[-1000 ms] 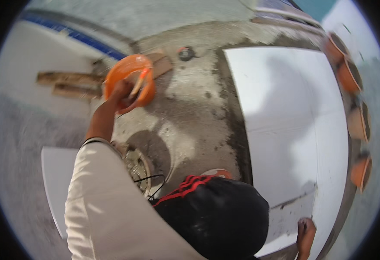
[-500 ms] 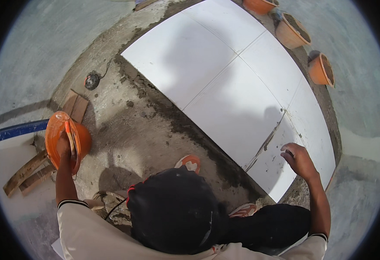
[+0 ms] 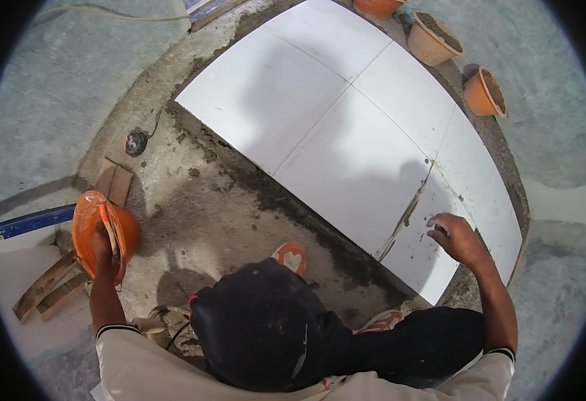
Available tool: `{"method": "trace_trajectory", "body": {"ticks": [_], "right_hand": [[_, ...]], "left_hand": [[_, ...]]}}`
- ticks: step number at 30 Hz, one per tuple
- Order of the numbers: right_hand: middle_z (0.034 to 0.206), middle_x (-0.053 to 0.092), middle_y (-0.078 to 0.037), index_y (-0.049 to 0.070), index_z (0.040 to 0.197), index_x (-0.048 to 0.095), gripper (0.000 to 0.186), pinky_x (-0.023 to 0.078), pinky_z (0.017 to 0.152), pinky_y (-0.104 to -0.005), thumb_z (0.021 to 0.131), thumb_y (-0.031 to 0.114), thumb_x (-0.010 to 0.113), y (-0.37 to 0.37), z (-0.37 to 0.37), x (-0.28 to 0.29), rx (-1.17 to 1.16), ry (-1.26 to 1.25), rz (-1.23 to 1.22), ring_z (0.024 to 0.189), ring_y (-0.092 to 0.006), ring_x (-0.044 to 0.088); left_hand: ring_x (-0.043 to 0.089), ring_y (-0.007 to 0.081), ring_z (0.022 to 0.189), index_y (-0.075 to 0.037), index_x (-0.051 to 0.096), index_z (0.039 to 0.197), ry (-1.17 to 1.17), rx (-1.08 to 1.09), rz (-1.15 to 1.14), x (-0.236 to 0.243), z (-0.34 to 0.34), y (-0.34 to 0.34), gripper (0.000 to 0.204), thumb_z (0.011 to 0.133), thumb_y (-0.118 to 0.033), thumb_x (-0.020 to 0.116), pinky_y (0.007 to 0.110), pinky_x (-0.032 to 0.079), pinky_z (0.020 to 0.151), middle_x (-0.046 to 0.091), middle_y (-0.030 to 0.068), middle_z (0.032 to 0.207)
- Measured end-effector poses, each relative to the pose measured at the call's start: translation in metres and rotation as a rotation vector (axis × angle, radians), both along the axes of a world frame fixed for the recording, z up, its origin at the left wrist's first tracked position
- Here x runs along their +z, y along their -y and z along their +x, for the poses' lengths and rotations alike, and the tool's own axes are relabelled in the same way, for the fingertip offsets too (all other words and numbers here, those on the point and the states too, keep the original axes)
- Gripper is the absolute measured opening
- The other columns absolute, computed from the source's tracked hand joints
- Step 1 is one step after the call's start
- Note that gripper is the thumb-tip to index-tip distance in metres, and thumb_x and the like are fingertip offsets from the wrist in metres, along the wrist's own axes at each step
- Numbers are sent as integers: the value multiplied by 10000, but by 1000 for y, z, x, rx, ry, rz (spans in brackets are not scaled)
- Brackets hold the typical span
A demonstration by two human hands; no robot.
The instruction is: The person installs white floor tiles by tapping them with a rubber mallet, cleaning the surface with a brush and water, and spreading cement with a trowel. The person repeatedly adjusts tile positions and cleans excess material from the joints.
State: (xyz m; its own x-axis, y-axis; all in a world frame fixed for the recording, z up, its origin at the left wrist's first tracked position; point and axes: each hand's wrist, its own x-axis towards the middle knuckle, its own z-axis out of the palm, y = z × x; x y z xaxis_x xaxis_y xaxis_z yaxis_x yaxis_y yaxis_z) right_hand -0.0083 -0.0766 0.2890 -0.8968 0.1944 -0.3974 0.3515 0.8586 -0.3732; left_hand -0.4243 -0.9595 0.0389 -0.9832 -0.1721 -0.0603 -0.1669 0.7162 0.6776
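At the left, an orange bucket (image 3: pixel 132 232) leans with its mouth toward me. My left hand (image 3: pixel 103 246) reaches into it, beside a slim pale handle with an orange end (image 3: pixel 107 224); its fingers are hidden. Over the near right part of the white floor tiles (image 3: pixel 319 160) is my right hand (image 3: pixel 462 239), its fingers loosely curled, thumb and forefinger apart, and no held thing clearly seen. Below it, a dark streak of wet mortar (image 3: pixel 406 217) crosses the tile.
Several orange buckets, one full of grey material (image 3: pixel 434 39), stand along the far right edge. Wood pieces (image 3: pixel 49 287) and a blue straight bar (image 3: pixel 32 226) lie at the left. A small dark round object with a cord (image 3: pixel 136 142) rests on the rough floor.
The view has shifted slightly, so tiles and buckets sit a little further left. My left hand stays in the bucket; my right hand stays over the tile with its fingers curled.
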Motion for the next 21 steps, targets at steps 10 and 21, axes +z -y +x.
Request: {"method": "trace_trajectory", "body": {"ticks": [10, 21], "right_hand": [[959, 695, -181, 12, 1055, 673, 199, 537, 786, -446, 947, 171, 723, -18, 18, 1, 83, -32, 67, 870, -373, 673], [991, 700, -179, 45, 1111, 674, 228, 541, 831, -471, 973, 225, 699, -19, 21, 3, -30, 68, -10, 917, -372, 679]], "left_hand": [[588, 281, 1197, -5, 532, 1432, 336, -187, 228, 49, 80, -82, 645, 1063, -532, 501, 406, 449, 1025, 631, 178, 1291], [617, 143, 896, -6, 663, 1267, 157, -104, -13, 65, 61, -44, 489, 1020, -428, 660, 315, 493, 765, 683, 53, 1059]]}}
